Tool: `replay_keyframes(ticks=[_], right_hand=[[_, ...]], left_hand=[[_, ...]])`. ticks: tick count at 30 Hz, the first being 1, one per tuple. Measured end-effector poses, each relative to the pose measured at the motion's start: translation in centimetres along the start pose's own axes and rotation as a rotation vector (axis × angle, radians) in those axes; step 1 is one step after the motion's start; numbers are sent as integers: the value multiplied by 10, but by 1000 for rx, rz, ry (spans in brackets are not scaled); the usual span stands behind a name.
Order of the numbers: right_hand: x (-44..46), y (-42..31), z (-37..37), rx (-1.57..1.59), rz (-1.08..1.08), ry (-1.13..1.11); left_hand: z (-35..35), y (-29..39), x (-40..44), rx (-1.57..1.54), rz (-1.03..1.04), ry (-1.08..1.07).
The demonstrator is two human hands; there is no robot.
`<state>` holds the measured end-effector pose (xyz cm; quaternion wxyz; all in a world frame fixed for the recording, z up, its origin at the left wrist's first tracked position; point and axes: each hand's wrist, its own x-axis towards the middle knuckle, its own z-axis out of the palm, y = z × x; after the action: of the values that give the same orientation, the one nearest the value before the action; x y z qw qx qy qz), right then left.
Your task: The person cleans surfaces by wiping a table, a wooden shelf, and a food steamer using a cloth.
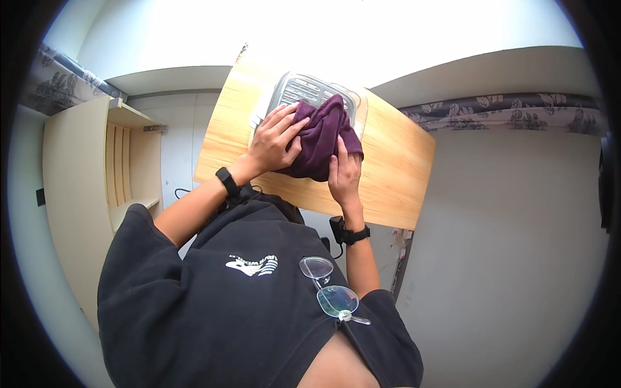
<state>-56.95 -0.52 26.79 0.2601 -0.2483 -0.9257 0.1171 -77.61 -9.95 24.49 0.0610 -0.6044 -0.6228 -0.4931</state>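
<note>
A bunched dark purple cloth (320,145) lies between my hands at the near side of the wooden table. My left hand (277,139) presses over its left side, fingers spread across the folds and thumb bent at the near edge. At the right, my right hand (345,171) pinches the cloth's lower right part, with some fingertips tucked behind the fabric. Under and beyond the cloth sits a grey slotted tray (303,89) with a clear rim; its near part is hidden by the cloth.
The wooden table (394,165) stands before me, its right edge beside a pale wall. A light wooden shelf unit (77,174) is at the left. Glasses (336,301) hang from the collar of my black shirt, and each wrist wears a black band.
</note>
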Motion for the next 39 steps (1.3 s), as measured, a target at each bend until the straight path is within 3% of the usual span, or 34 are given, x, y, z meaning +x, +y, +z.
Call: replay_keyframes(ticks=[4, 13, 22, 29, 34, 39], right_hand=[[-15, -8, -11, 37, 43, -7], [-14, -6, -13, 56, 82, 36], [0, 6, -14, 103, 190, 94], [3, 8, 7, 89, 203, 202], [6, 1, 13, 96, 205, 284], [6, -5, 11, 58, 176, 338]], left_hand=[[-13, 6, 4, -20, -49, -213], [-4, 13, 44, -100, -132, -376], [-22, 16, 66, -484, -281, -423], [-3, 4, 84, -494, -493, -529], [4, 11, 75, -628, -523, -400], [-10, 37, 75, -584, -486, -417]])
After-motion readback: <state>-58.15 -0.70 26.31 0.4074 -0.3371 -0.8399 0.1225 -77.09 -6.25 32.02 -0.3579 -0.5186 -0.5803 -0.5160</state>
